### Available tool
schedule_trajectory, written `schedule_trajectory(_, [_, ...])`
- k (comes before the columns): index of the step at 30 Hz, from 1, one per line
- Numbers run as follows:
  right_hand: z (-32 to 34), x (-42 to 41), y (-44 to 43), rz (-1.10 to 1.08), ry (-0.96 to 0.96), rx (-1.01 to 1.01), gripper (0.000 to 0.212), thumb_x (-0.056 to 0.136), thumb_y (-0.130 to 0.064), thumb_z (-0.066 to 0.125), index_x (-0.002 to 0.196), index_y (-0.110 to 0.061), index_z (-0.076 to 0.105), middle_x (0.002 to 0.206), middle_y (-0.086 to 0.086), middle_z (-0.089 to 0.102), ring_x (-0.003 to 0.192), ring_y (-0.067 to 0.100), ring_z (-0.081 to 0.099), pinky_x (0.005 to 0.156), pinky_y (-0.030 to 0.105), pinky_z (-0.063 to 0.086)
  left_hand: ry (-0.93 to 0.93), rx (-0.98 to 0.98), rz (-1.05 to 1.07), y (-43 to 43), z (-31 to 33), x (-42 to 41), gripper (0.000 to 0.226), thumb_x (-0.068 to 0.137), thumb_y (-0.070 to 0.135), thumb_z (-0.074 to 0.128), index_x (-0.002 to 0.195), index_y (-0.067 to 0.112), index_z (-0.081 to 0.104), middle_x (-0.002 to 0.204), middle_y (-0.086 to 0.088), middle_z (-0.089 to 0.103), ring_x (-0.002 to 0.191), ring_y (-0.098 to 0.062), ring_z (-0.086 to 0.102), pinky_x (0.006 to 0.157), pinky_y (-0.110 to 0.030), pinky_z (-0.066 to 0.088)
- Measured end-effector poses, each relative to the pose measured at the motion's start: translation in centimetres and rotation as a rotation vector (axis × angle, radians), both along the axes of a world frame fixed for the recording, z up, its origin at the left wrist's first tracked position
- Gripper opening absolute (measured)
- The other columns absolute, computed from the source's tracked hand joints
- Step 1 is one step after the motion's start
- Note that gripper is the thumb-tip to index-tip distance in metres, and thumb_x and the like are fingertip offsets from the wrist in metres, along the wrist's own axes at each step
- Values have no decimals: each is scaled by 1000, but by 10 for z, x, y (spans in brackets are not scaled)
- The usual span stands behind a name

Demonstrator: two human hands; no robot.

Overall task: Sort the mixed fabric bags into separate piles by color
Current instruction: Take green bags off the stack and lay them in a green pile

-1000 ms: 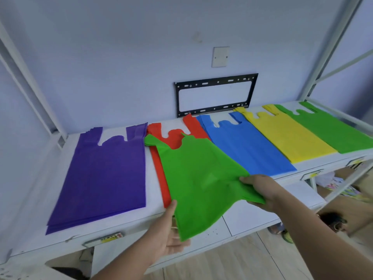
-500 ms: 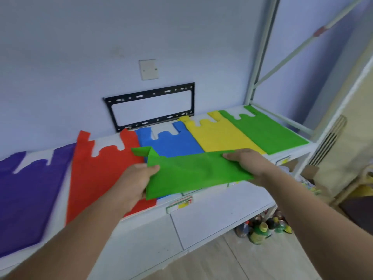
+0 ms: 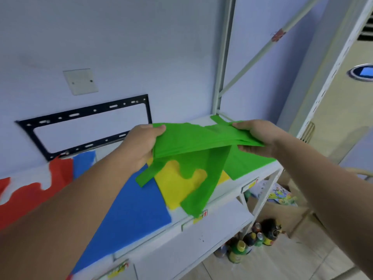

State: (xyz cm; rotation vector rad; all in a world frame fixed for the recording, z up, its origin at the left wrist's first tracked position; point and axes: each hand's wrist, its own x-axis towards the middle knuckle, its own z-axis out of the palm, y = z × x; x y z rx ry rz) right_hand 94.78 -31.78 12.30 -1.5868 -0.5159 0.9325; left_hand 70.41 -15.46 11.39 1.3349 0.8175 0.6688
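Observation:
Both hands hold one green bag [image 3: 193,142] in the air above the right end of the shelf. My left hand [image 3: 142,144] pinches its left edge and my right hand [image 3: 256,136] grips its right edge. The bag's handles hang down over the yellow pile [image 3: 177,184]. Under it at the far right lies the green pile [image 3: 246,164]. A blue pile [image 3: 137,211] lies left of the yellow one, and a red pile [image 3: 30,195] lies further left. The purple pile is out of view.
The white shelf [image 3: 214,223] has a metal frame post [image 3: 224,57] at its back right corner. A black bracket [image 3: 88,114] hangs on the wall. Bottles [image 3: 252,241] and a cardboard box [image 3: 282,209] stand on the floor below right.
Both hands have carried the green bag to the right, from over the red and blue piles to above the yellow and green piles. The view has swung right and the purple pile has left it.

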Motion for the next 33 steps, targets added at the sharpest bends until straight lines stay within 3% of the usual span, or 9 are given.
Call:
schedule_trajectory(4, [21, 85, 52, -35, -73, 3, 16, 98, -24, 56, 100, -15, 70, 67, -4, 72, 52, 6, 66, 48, 19, 55, -7, 75, 8, 58, 9, 92, 20, 95, 18, 66, 104, 1, 72, 105, -17, 76, 101, -32, 73, 97, -50, 56])
schedule_trajectory(8, [51, 155, 90, -43, -79, 130, 18, 101, -14, 49, 106, -11, 66, 73, 0, 77, 62, 10, 73, 52, 21, 57, -29, 188, -3, 112, 27, 175, 19, 82, 28, 71, 89, 11, 74, 103, -11, 77, 102, -28, 73, 100, -50, 54])
schedule_trajectory(14, [86, 225, 106, -9, -155, 251, 21, 101, -11, 47, 112, -12, 66, 92, 3, 78, 77, 14, 75, 65, 26, 60, -84, 358, 11, 120, 68, 239, 17, 94, 22, 62, 85, 19, 76, 96, -1, 79, 98, -22, 74, 98, -46, 55])
schedule_trajectory(16, [80, 241, 105, -2, -186, 231, 19, 100, -10, 50, 106, -13, 67, 85, 1, 79, 71, 12, 75, 61, 24, 59, -77, 387, 25, 111, 64, 250, 21, 98, 20, 59, 85, 22, 75, 90, 5, 78, 92, -15, 74, 95, -40, 57])
schedule_trajectory(21, [12, 271, 87, 49, -265, 43, 12, 97, -7, 56, 101, -9, 68, 73, 2, 77, 57, 11, 71, 52, 22, 57, 79, 306, 39, 71, -7, 258, 21, 89, 37, 64, 89, 20, 77, 95, -4, 79, 96, -27, 75, 96, -49, 55])
schedule_trajectory(25, [-81, 280, 63, 102, -359, -268, 15, 93, -10, 65, 104, -1, 70, 85, 15, 76, 63, 21, 72, 63, 31, 61, 345, 114, -12, 33, -106, 256, 50, 70, 65, 62, 93, 21, 71, 93, -7, 73, 96, -34, 73, 94, -60, 51])
schedule_trajectory(29, [-144, 280, 48, 214, -617, -567, 9, 91, -13, 65, 84, -11, 60, 70, 7, 62, 58, 22, 58, 53, 29, 48, 564, -148, -72, -12, -151, 255, 18, 98, 30, 60, 92, 15, 68, 97, -13, 75, 91, -32, 73, 84, -47, 61])
schedule_trajectory(30, [-153, 280, 45, 225, -656, -600, 5, 91, -14, 65, 89, -10, 62, 72, 8, 61, 62, 23, 56, 56, 31, 46, 597, -147, -61, -14, -160, 255, 19, 98, 27, 61, 89, 13, 69, 98, -19, 75, 90, -35, 73, 84, -49, 61])
schedule_trajectory(33, [-171, 284, 38, 175, -624, -620, 30, 92, -14, 64, 116, 3, 63, 80, 13, 61, 60, 23, 52, 55, 28, 39, 632, -131, -33, -11, -172, 259, 22, 94, 25, 63, 88, 5, 70, 100, -29, 73, 90, -43, 73, 82, -58, 59])
